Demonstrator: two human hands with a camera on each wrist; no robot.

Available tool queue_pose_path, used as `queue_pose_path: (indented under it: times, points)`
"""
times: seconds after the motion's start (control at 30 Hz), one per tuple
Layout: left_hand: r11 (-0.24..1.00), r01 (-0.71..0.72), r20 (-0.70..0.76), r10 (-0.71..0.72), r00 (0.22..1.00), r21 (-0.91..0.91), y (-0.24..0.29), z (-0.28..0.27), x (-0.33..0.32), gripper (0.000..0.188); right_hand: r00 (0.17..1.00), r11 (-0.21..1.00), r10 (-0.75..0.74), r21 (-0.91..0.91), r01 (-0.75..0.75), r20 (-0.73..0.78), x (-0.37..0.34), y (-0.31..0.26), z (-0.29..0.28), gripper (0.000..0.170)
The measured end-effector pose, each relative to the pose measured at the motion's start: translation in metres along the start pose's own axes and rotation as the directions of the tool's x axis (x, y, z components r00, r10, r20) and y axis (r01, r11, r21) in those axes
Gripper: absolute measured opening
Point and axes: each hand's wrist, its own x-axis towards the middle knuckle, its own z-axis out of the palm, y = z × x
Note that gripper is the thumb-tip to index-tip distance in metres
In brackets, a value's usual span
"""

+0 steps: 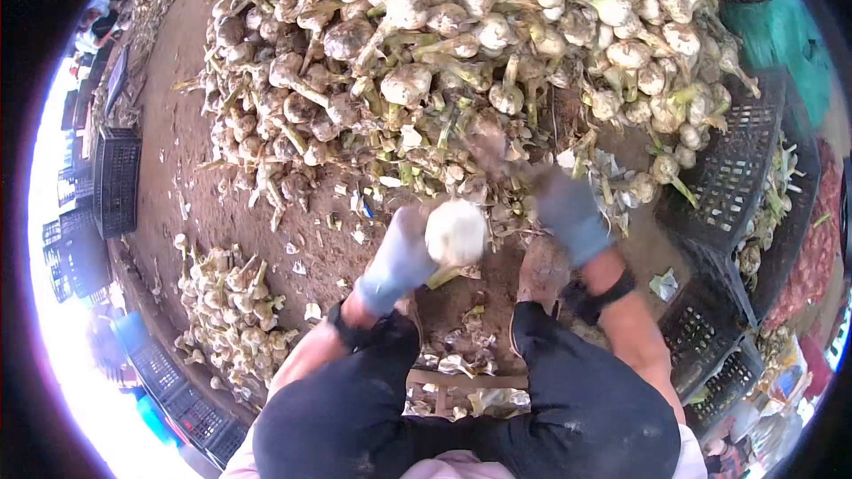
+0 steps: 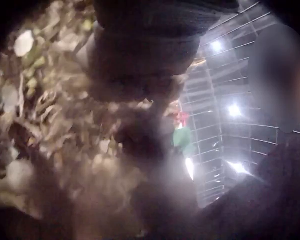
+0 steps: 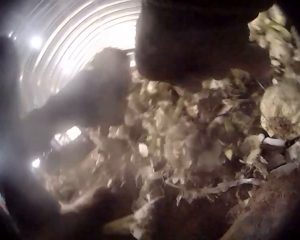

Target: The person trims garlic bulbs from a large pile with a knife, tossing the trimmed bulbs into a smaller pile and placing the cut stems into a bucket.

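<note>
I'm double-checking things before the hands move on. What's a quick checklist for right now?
1. Left hand has a garlic bulb in its grip: ok.
2. That bulb looks clean: ok on the side showing, whiter than those in the big pile.
3. Right hand is free: cannot tell, its fingers are blurred.
4. Smaller heap on the person's left is apart from the big pile: ok, bare ground shows between.
5. Ground is free of scraps: not ok, pale peelings lie scattered.
</note>
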Motion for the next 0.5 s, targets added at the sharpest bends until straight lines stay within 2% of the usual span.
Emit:
queue_pose_path:
  times: [0.03,0.07,0.1,0.13,0.17,0.2,0.23,0.27,0.3,0.33,0.37,0.4,0.43,0.47,0.5]
  points:
    - [0.965,-0.182,0.122,0.161,0.979,0.186,0.031,-0.001,-0.005,0.026,0.948,0.962,0.24,-0.184,-0.204,0.207,-0.001,0.038,-0.004,0.012]
    - [0.863,-0.373,0.253,0.299,0.92,0.339,0.061,0.0,-0.011,0.028,0.952,0.963,0.231,-0.185,-0.194,0.201,-0.005,0.055,-0.009,0.012]
    - [0.982,-0.17,0.052,0.166,0.985,0.077,0.054,0.007,-0.01,0.029,0.916,0.918,0.396,-0.008,-0.396,0.067,-0.015,0.07,-0.015,0.011]
    - [0.994,-0.059,0.055,0.064,0.996,-0.094,0.048,0.007,-0.002,0.032,0.823,0.816,0.565,0.193,-0.545,-0.066,-0.017,0.079,-0.027,0.019]
    - [0.897,-0.152,0.105,0.119,0.987,0.416,0.04,0.004,0.008,0.03,0.985,0.954,0.161,0.266,-0.139,-0.062,-0.014,0.014,-0.037,0.02]
    - [0.553,-0.21,0.155,0.144,0.977,0.806,0.025,0.0,0.017,0.028,0.977,0.827,0.173,0.52,-0.213,0.125,0.001,-0.021,-0.041,0.03]
    - [0.38,-0.347,0.256,0.269,0.928,0.857,-0.001,-0.001,0.024,0.025,0.981,0.728,0.129,0.659,-0.191,0.142,0.002,-0.039,-0.025,0.035]
    - [0.18,-0.372,0.33,0.225,0.917,0.91,-0.006,0.005,0.026,0.035,1.0,0.477,-0.018,0.879,-0.012,0.023,0.0,-0.047,0.01,0.046]
    - [0.111,-0.349,0.327,0.176,0.928,0.93,-0.001,0.012,0.027,0.037,0.968,0.598,0.061,0.767,-0.231,0.244,0.001,-0.07,-0.018,0.057]
    - [0.031,-0.329,0.323,0.128,0.938,0.944,0.011,0.016,0.027,0.039,0.968,0.594,0.067,0.77,-0.234,0.243,0.0,-0.06,-0.006,0.057]
    - [0.054,-0.323,0.275,0.401,0.874,0.945,0.022,0.013,0.026,0.041,0.943,0.441,0.172,0.833,-0.332,0.285,0.001,-0.045,0.014,0.058]
    - [0.074,-0.32,0.2,0.644,0.738,0.944,0.03,0.004,0.025,0.044,0.905,0.27,0.259,0.874,-0.405,0.339,0.004,-0.038,0.026,0.058]
    - [0.317,-0.331,0.002,0.718,0.696,0.889,0.018,-0.011,0.026,0.045,0.877,-0.031,0.325,0.931,-0.364,0.354,0.008,-0.046,0.011,0.051]
    - [0.737,-0.259,-0.281,0.521,0.806,0.624,0.003,-0.015,0.022,0.034,0.852,-0.155,0.287,0.899,-0.409,0.437,0.008,-0.047,0.012,0.048]
    - [0.89,-0.002,-0.246,0.128,0.961,0.455,0.004,-0.016,0.022,0.028,0.936,0.102,0.247,0.954,-0.283,0.252,0.011,-0.053,0.02,0.048]
